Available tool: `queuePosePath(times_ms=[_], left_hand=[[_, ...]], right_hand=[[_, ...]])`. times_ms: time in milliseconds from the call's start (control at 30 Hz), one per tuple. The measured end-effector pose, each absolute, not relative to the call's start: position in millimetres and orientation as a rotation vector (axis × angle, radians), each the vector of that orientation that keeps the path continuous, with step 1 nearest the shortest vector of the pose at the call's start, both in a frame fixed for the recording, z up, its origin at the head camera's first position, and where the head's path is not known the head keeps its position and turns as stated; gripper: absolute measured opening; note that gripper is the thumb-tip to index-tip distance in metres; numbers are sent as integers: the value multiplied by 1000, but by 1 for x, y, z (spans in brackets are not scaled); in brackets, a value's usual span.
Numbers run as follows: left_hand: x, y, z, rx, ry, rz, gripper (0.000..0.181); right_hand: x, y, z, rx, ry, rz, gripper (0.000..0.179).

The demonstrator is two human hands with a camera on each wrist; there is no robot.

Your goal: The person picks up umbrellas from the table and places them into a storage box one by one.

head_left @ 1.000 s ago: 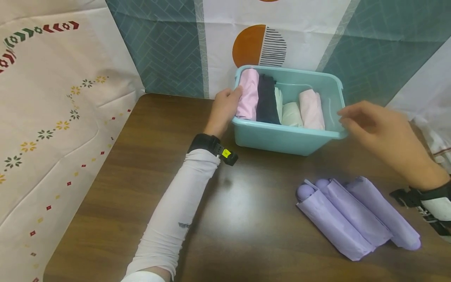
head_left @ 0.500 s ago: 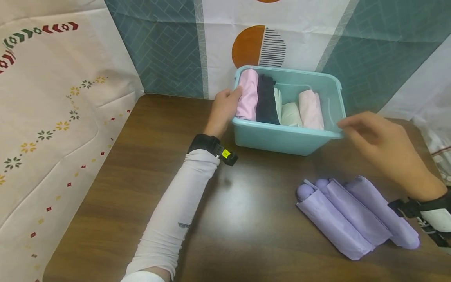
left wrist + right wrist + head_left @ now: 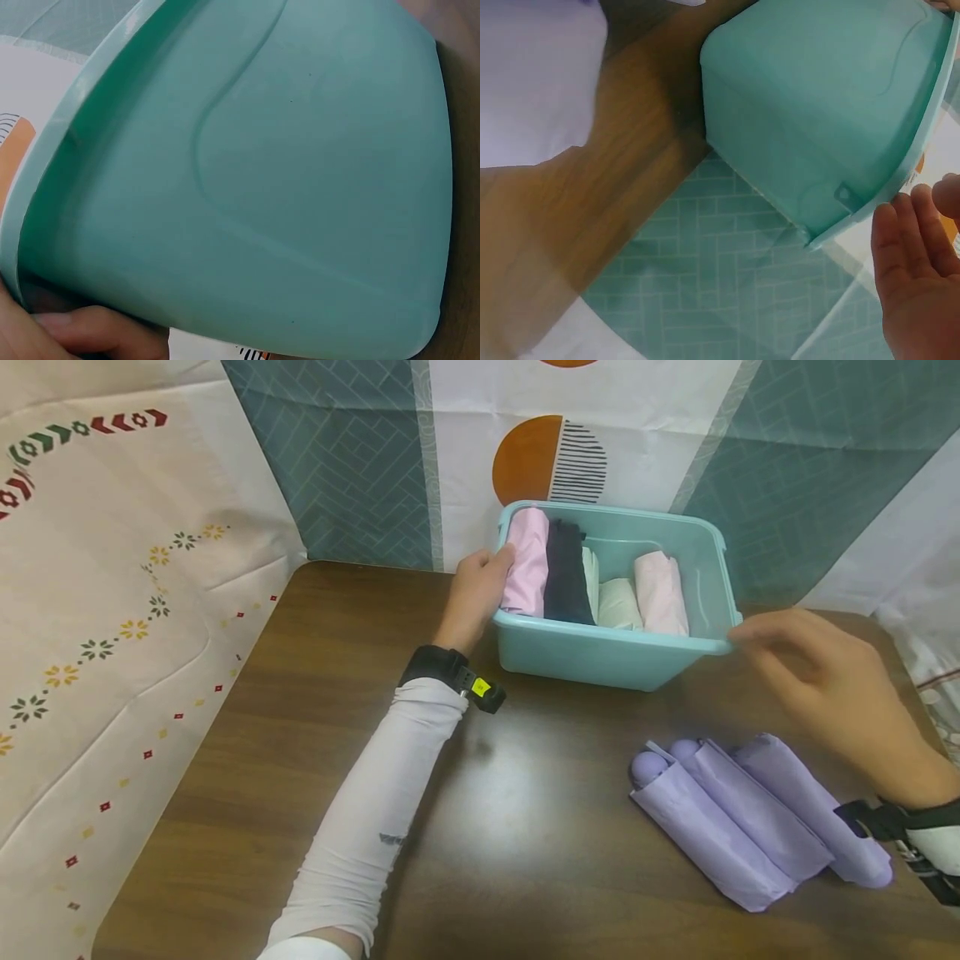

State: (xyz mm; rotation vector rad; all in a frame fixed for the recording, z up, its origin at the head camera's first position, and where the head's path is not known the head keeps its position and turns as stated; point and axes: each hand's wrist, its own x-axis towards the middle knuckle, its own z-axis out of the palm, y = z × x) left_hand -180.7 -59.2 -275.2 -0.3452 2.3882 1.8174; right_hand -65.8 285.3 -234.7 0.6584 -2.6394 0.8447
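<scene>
A light teal plastic bin (image 3: 592,656) stands at the back of the table. My left hand (image 3: 480,589) grips the rim at its left end; the left wrist view shows the thumb and a finger (image 3: 112,330) at that rim. Beside the bin's front right corner is my right hand (image 3: 832,685), its fingertips right at the rim and nothing held. Those fingers (image 3: 922,240) look fairly straight in the right wrist view. Inside the bin stand rolled fabric bundles: a pink one (image 3: 527,560), a dark one (image 3: 567,572), pale green ones (image 3: 619,603) and a pale pink one (image 3: 661,593).
Three lavender bundles like folded umbrellas (image 3: 720,835), with round knobs at some ends, lie side by side on the brown wooden table (image 3: 315,760), in front of the right hand. A patterned cloth (image 3: 360,468) hangs behind the bin, and a white printed cloth (image 3: 112,652) covers the left side.
My right hand has moved down a little toward the front right corner of the bin. The left hand, the bin and its contents have stayed in place.
</scene>
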Motion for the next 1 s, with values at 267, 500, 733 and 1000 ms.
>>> queuePosePath(times_ms=[267,500,733,1000], left_hand=[[-181,-59,-276,-340,2397,1820,38],[-182,-58,-276,-332,2403,1828,38],[-180,-58,-276,-348,2393,1834,38],[-184,-58,-279,-326,2400,1835,38]], right_hand=[[-55,305,-244,552,-2711,764,29],[-44,335,-270,512,-2853,715,34],[-38,358,-299,528,-3016,719,45],[-29,367,-313,403,-3162,826,48]])
